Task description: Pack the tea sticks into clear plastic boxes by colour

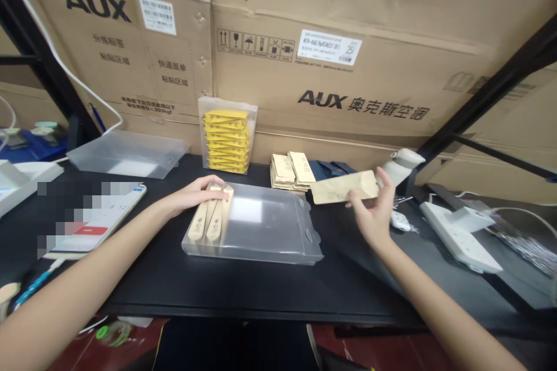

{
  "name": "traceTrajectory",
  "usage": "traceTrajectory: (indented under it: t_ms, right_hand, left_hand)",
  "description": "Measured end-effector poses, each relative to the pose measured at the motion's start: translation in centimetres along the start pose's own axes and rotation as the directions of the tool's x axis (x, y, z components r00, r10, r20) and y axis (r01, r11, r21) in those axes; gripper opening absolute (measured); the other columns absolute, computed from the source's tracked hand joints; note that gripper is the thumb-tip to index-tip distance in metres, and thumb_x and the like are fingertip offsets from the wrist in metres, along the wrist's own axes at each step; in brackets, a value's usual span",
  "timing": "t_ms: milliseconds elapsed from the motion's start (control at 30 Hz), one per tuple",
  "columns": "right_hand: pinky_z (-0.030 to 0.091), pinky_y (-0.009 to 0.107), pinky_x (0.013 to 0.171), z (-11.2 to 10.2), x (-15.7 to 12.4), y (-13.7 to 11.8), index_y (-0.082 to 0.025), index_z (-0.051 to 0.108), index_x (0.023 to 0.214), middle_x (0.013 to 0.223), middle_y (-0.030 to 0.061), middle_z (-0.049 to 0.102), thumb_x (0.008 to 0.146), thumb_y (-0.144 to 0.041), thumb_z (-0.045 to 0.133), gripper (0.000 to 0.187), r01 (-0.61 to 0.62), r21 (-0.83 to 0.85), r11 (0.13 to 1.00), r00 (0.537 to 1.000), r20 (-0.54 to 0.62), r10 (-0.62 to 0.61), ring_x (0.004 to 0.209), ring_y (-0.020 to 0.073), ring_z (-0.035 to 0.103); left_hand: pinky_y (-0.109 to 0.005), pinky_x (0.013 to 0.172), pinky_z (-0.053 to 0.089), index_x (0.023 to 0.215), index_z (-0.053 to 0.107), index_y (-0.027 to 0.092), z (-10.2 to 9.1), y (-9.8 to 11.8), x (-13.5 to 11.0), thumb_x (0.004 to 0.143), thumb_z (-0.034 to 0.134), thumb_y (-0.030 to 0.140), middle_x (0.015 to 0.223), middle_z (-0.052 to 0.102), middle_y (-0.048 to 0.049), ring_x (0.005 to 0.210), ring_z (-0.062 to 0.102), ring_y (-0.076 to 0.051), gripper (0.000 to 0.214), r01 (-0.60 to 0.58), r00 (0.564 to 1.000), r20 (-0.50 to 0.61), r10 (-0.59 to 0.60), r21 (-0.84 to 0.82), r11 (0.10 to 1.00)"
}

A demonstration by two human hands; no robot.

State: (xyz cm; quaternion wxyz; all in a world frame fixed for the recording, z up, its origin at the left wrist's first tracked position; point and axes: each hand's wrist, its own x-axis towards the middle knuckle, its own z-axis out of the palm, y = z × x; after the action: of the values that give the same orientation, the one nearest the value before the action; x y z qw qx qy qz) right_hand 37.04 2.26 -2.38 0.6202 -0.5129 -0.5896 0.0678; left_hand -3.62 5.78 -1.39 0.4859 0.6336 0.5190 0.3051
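A clear plastic box [265, 226] lies flat on the black table [217, 284], its open flaps on the right. Inside its left end lie two or three tan paper packets [209, 219] on edge. My left hand [191, 196] rests on the box's left end, fingers flat over those packets. My right hand [374, 211] is raised right of the box and pinches one tan packet [343, 187] held level. A stack of the same tan packets [290, 171] sits behind the box.
An upright clear box full of yellow packets [227, 140] stands against big AUX cartons [348, 69]. An empty clear box [128, 153] lies back left, a phone [98, 220] left, a white power strip [459, 235] and cables right.
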Motion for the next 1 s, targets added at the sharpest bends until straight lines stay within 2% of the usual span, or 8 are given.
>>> traceTrajectory:
  t_ms: [133,267,367,500,667,767,833,1000]
  right_hand:
    - [0.055,0.026,0.048,-1.7,-2.5,0.0,-0.02,0.051,0.13,0.11,0.0096,0.064,0.063,-0.036,0.081,0.074,-0.498,0.167,0.851,0.866,0.151,0.477,0.067,0.0156,0.064]
    - [0.058,0.022,0.066,-1.0,-4.6,-1.9,-0.017,0.064,0.11,0.106,0.0082,0.07,0.065,-0.032,0.085,0.052,-0.719,0.186,0.67,0.662,0.476,0.578,0.085,0.017,0.069]
    - [0.056,0.026,0.083,0.4,-5.7,-3.4,-0.019,0.063,0.106,0.102,0.0053,0.071,0.069,-0.03,0.083,0.044,-0.732,0.252,0.633,0.625,0.617,0.478,0.09,0.0158,0.069]
    - [0.053,0.025,0.067,2.6,-6.3,-3.9,-0.018,0.06,0.084,0.078,-0.0008,0.067,0.06,-0.028,0.088,0.039,-0.661,0.164,0.732,0.585,0.724,0.366,0.068,0.0128,0.064]
    - [0.047,0.027,0.059,5.9,-5.6,-4.1,-0.019,0.048,0.067,0.067,-0.0037,0.056,0.056,-0.037,0.087,0.044,-0.358,0.084,0.93,0.672,0.714,0.194,0.062,0.0136,0.055]
    - [0.048,0.028,0.062,7.6,-5.0,-4.9,-0.018,0.054,0.069,0.068,-0.0035,0.056,0.057,-0.04,0.086,0.041,-0.287,0.093,0.953,0.654,0.746,0.125,0.066,0.015,0.054]
    - [0.051,0.03,0.069,8.3,-4.7,-5.6,-0.016,0.065,0.085,0.081,-0.0004,0.064,0.061,-0.038,0.085,0.039,-0.27,0.119,0.956,0.565,0.823,0.057,0.075,0.0174,0.06]
    - [0.054,0.033,0.087,8.9,-3.8,-6.2,-0.02,0.064,0.123,0.115,0.0057,0.068,0.061,-0.028,0.087,0.066,-0.387,0.16,0.908,0.213,0.974,-0.081,0.101,0.0215,0.065]
  left_hand:
    - [-0.033,0.084,0.046,0.1,0.064,0.019,0.0,-0.1,0.0,0.064,0.077,0.051,0.096,0.065,-0.0027,0.098,0.062,-0.026,0.049,0.017,1.0,0.008,-0.017,0.02,1.0]
    - [-0.033,0.085,0.046,0.099,0.064,0.019,0.2,-0.2,0.0,0.064,0.077,0.053,0.097,0.065,-0.0028,0.099,0.062,-0.026,0.051,0.012,1.0,-0.001,-0.012,0.026,1.0]
    - [-0.034,0.085,0.046,0.099,0.065,0.02,0.4,-0.4,0.1,0.064,0.077,0.053,0.098,0.066,-0.0028,0.1,0.062,-0.026,0.05,0.017,1.0,-0.012,-0.016,0.029,0.999]
    - [-0.034,0.086,0.046,0.099,0.065,0.02,0.6,-0.5,0.2,0.063,0.078,0.053,0.098,0.066,-0.0025,0.1,0.062,-0.027,0.051,0.024,1.0,-0.016,-0.024,0.024,0.999]
    - [-0.034,0.086,0.046,0.098,0.066,0.02,1.0,-0.4,0.0,0.063,0.078,0.051,0.098,0.067,-0.0025,0.1,0.062,-0.027,0.049,0.021,1.0,-0.014,-0.021,0.011,1.0]
    - [-0.034,0.085,0.046,0.098,0.066,0.019,1.3,-0.3,-0.1,0.065,0.077,0.05,0.098,0.066,-0.0028,0.099,0.062,-0.026,0.046,0.007,1.0,0.001,-0.007,0.025,1.0]
    - [-0.034,0.084,0.046,0.098,0.065,0.019,1.4,-0.2,-0.2,0.067,0.075,0.05,0.097,0.065,-0.0028,0.098,0.062,-0.026,0.045,-0.005,1.0,0.008,0.005,0.034,0.999]
    - [-0.035,0.085,0.046,0.099,0.064,0.019,1.4,-0.3,-0.1,0.068,0.074,0.052,0.097,0.064,-0.0028,0.099,0.062,-0.026,0.045,-0.007,1.0,0.008,0.006,0.051,0.999]
